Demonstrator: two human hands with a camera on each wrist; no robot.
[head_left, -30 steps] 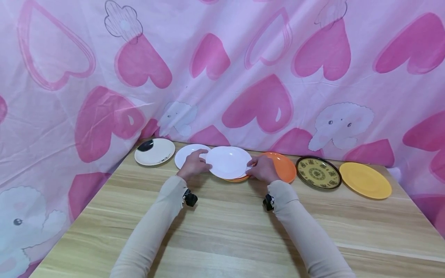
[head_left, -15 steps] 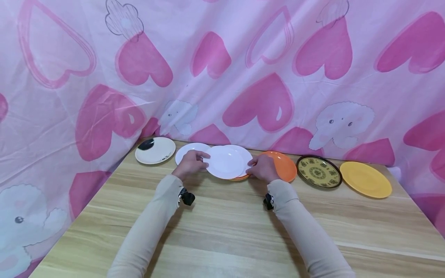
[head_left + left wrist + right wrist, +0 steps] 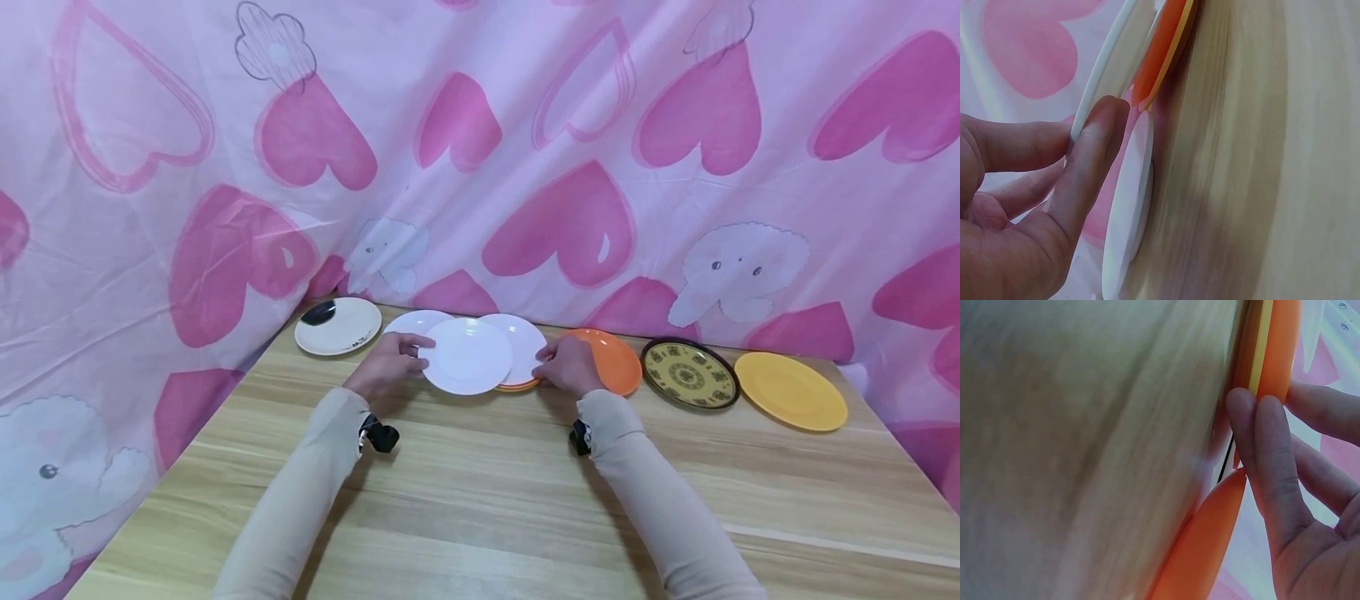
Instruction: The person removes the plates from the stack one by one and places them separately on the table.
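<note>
Front white plate has slid left, so it covers less of the stack now. My left hand pinches its rim above the table; my right hand pinches the stack's edge, probably just so that doesn't wander.

Your left hand pinches a white plate by its rim. Orange plate on a yellow plate just past it; second white plate lies on the table near them. Pink-print cloth behind.
</note>
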